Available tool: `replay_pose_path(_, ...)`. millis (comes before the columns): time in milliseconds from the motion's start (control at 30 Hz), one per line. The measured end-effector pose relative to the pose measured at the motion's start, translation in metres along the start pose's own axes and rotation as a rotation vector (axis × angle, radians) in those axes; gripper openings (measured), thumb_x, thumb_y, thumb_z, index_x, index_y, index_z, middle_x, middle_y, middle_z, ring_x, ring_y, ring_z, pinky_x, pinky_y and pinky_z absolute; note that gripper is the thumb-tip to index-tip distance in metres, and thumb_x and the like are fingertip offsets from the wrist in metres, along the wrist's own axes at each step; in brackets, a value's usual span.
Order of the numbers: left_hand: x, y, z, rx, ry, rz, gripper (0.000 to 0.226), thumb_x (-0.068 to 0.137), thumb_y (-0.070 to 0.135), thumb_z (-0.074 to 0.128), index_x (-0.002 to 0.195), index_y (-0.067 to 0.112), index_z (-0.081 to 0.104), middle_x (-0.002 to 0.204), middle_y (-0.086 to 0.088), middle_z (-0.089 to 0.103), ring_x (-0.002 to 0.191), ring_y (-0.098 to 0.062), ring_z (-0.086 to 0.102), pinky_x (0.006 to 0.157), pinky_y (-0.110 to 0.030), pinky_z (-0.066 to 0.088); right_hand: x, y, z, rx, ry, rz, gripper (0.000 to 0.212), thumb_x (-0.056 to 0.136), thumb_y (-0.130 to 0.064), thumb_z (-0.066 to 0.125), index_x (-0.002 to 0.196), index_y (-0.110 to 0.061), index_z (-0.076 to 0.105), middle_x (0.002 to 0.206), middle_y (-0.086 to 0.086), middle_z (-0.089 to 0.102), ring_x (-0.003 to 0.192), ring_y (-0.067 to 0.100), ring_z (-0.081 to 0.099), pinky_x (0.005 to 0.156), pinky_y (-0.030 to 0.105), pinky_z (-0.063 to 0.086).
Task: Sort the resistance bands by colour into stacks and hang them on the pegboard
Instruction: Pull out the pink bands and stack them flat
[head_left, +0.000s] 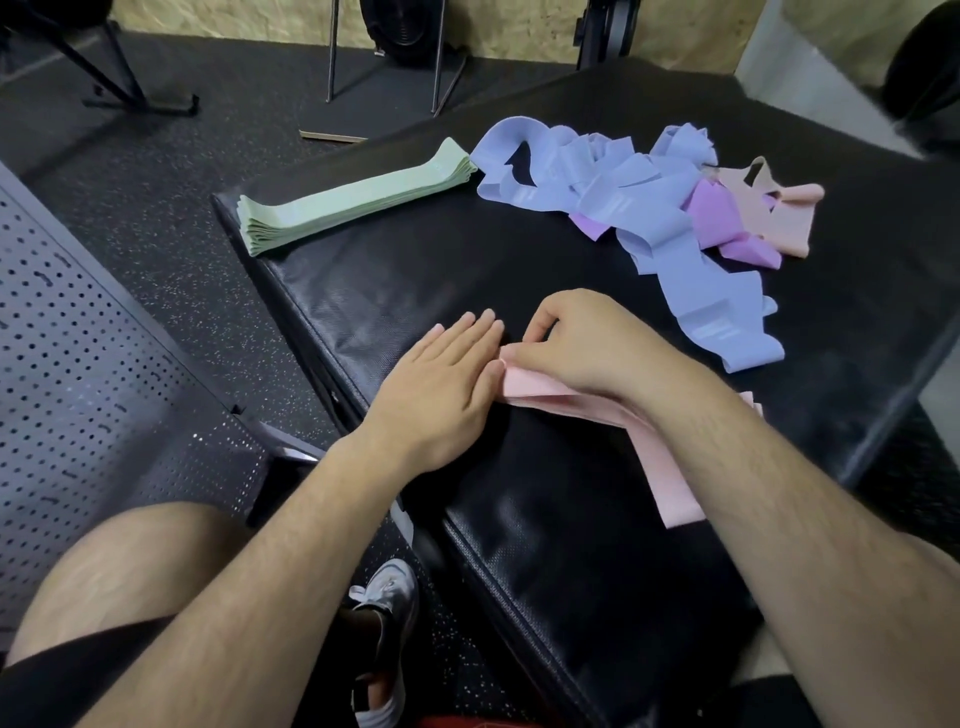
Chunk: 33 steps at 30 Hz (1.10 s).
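Note:
Pink bands (660, 457) lie on the black padded platform (415, 270) near its front edge. My right hand (587, 348) pinches their left end with curled fingers. My left hand (441, 384) lies flat with straight fingers beside that end, its edge touching the pink bands. A neat stack of green bands (353, 197) sits at the platform's far left edge. A loose heap of blue bands (623, 202) lies at the far right, mixed with purple bands (711, 213) and peach bands (779, 208).
A grey perforated pegboard (78, 364) lies flat on the speckled floor to the left of the platform. Metal stand legs (384, 52) and dark gym equipment stand at the back wall. My knee and shoe (389, 597) are below.

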<state>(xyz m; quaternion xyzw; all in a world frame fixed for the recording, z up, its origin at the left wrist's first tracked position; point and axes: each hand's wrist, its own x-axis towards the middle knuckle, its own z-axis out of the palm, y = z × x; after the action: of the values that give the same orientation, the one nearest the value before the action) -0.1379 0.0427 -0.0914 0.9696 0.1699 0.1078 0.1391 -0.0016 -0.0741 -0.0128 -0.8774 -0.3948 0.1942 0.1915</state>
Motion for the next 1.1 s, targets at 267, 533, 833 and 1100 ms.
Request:
replay_pose_path(267,0.0,0.007,-0.002,0.042,0.015,-0.038,0.068,0.098,0.054,0.009,0.156,0.025,0.029,0.164,0.009,0.019,0.152,-0.006,0.011,0.122,-0.025,0.0,-0.005,0.014,-0.019,-0.009,-0.096,0.048,0.035,0.083,-0.052,0.073,0.074,-0.018,0.072,0.078,0.0,0.07,0.074,0.019,0.064,0.06,0.029,0.043)
replay_pose_path(533,-0.001,0.011,-0.002,0.076,0.016,-0.058,0.071,0.097,0.059,0.011,0.156,0.025,0.03,0.164,0.01,0.019,0.152,-0.006,0.011,0.124,-0.027,0.003,-0.012,0.019,-0.037,-0.059,-0.165,0.037,0.036,0.084,-0.049,0.073,0.075,-0.014,0.073,0.074,0.0,0.064,0.067,0.015,0.056,0.059,0.029,0.04)
replay_pose_path(833,0.002,0.013,-0.004,0.063,0.022,-0.055,0.063,0.101,0.053,0.028,0.154,0.02,0.036,0.163,0.005,0.025,0.151,-0.01,0.018,0.124,-0.029,0.006,-0.013,0.04,-0.026,-0.115,-0.134,0.091,0.04,0.083,-0.049,0.073,0.075,-0.01,0.071,0.08,0.009,0.068,0.07,0.02,0.057,0.062,0.03,0.044)
replay_pose_path(1100,0.002,0.035,-0.007,0.203,0.186,0.031,0.059,0.095,0.037,0.033,0.139,0.005,0.055,0.149,-0.01,0.05,0.144,-0.026,0.039,0.123,-0.04,0.013,-0.01,0.047,-0.018,-0.089,-0.092,0.093,0.045,0.081,-0.048,0.073,0.073,-0.004,0.066,0.065,0.008,0.054,0.061,0.021,0.049,0.059,0.031,0.04)
